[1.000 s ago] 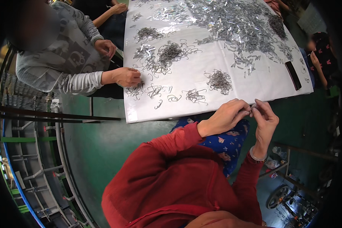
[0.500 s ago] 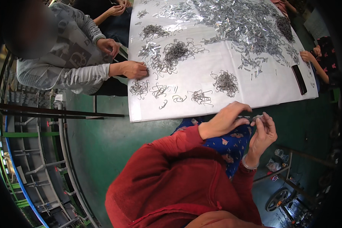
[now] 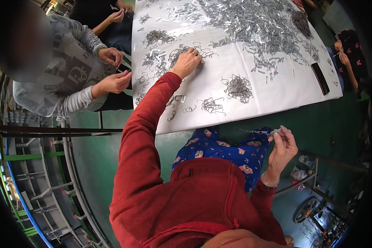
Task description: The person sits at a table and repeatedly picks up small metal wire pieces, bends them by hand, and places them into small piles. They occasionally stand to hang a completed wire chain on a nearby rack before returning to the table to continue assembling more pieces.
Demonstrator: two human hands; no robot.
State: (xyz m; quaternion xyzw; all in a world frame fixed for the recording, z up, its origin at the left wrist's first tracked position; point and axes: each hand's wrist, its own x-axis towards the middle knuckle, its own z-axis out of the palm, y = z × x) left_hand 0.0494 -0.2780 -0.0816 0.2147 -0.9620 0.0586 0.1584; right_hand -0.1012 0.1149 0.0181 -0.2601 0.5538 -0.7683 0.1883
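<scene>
Reaching across the white tabletop, the left hand is closing its fingers on a clump of wire hooks; the right hand is pinching a thin hook chain over the lap. Judging by the heaps of loose metal pieces, plenty is remaining.

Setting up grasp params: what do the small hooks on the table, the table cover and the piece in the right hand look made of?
Hooks: likely bare steel wire, grey with shiny glints, thin bent strands that tangle in heaps. Table cover: white, smooth, faintly glossy sheet, probably plastic film or coated paper; cannot tell which. Piece pinched by the right hand: thin, silvery, looks like the same wire. The left hand rests on a heap.
</scene>
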